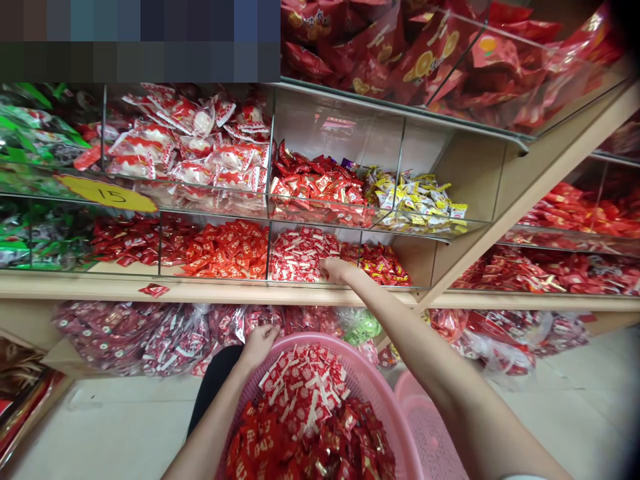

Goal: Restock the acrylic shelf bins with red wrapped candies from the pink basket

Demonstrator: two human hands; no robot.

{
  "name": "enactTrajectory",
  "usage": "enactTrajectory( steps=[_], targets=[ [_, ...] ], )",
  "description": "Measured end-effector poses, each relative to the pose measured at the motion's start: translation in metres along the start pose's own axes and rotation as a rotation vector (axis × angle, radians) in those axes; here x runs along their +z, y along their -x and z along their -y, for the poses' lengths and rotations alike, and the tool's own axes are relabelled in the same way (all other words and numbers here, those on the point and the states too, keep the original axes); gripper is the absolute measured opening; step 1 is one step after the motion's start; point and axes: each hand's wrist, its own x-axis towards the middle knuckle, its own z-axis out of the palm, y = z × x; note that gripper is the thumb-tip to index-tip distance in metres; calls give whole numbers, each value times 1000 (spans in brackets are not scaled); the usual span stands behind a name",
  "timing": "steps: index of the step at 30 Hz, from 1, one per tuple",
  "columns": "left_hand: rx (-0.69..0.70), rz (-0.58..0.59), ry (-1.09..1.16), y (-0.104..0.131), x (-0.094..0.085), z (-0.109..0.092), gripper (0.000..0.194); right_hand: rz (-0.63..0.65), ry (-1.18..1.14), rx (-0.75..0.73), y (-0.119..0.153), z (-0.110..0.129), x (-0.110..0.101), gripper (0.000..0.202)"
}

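Observation:
My right hand (337,270) reaches into a lower shelf bin at the red-and-white wrapped candies (300,253). Its fingers are bunched together at the candies; whatever they hold is hidden. Below, my left hand (261,343) has its fingers curled at the far left rim of a pink plastic basket (395,400). Inside the basket, red-and-white candies (305,383) lie at the far side, and darker red wrapped candies (310,447) fill the near side.
Clear dividers split the wooden shelf (220,288) into candy bins. One loose red candy (154,290) lies on its front ledge. Bagged candies (113,333) are stored underneath. A second pink basket (433,433) stands on the floor at right. A yellow tag (107,194) reads 15.

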Motion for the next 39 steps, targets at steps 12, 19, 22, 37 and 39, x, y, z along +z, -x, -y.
enactTrajectory(
  steps=[12, 19, 22, 37, 39],
  targets=[
    [13, 3, 57, 2, 0, 0, 42, 80, 146, -39, -1, 13, -9, 27],
    [20, -11, 38, 4, -2, -6, 41, 78, 163, -23, 0, 14, -9, 28],
    [24, -6, 41, 3, -2, -4, 41, 84, 169, 16, 1, 17, -10, 27],
    [47, -10, 13, 3, -3, -3, 43, 108, 122, 63, -4, 18, -8, 22],
    [45, -5, 17, 3, -3, -2, 43, 92, 109, 60, -5, 17, -7, 21]
  ],
)
